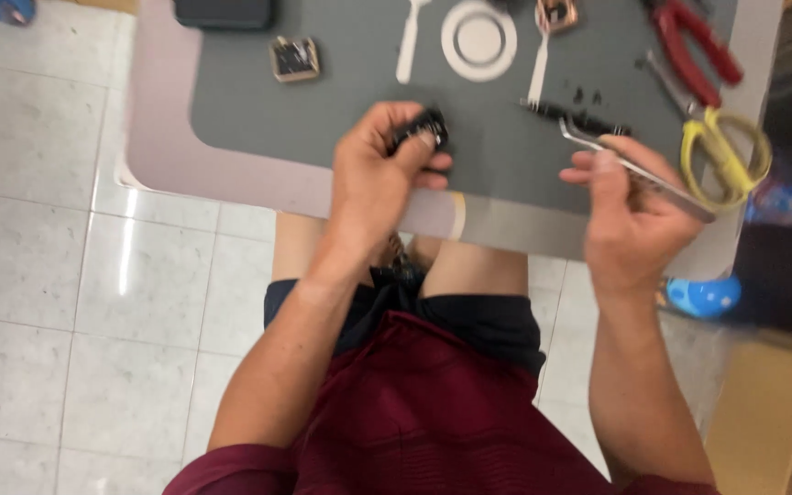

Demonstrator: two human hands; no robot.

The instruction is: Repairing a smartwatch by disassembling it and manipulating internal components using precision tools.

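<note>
Meanwhile, left hand pinches a small black block; right hand grips slim metal tweezers.

Shiny metal tweezers, a matt grey mat, glossy floor tiles, perhaps black plastic part.

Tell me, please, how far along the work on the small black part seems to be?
Done: tools are laid out on the grey mat, and small black bits lie loose beside the white stick. In hand: the left hand pinches the black part; the right hand holds tweezers, tips apart from it. Left: a square part lies untouched; the rest is unclear.
</note>
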